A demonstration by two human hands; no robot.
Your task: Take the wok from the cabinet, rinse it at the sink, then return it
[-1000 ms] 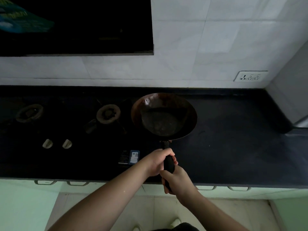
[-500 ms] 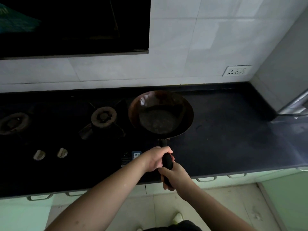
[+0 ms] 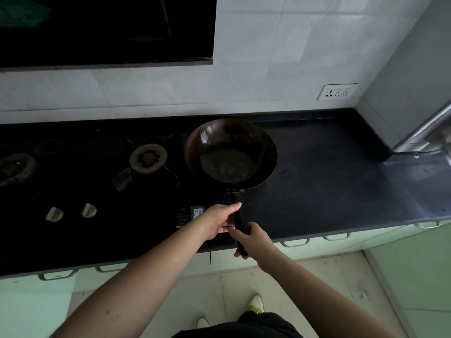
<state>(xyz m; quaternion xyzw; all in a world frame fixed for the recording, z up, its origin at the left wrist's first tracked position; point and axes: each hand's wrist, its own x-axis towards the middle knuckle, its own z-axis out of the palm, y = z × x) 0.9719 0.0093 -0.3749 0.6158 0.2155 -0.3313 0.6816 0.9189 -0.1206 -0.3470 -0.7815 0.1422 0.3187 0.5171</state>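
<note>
A dark, rust-brown wok (image 3: 230, 154) with a black handle sits over the dark countertop (image 3: 329, 191), just right of the gas hob. My left hand (image 3: 220, 219) is on the upper part of the handle, its fingers loosened and partly apart. My right hand (image 3: 253, 239) is closed around the lower end of the handle, near the counter's front edge. The wok's inside looks dark and spotted. No sink basin is in view.
Two burners (image 3: 147, 158) and two knobs (image 3: 89, 210) lie to the left of the wok. A black range hood (image 3: 107, 32) hangs above. A wall socket (image 3: 338, 91) is at the right. Pale green cabinet doors with handles (image 3: 294, 242) run below the counter. A metal edge (image 3: 424, 132) is at far right.
The view has swung to the right and closer. My left hand has loosened its wrap on the handle, fingers now partly apart. The wok stays by the right burner.
</note>
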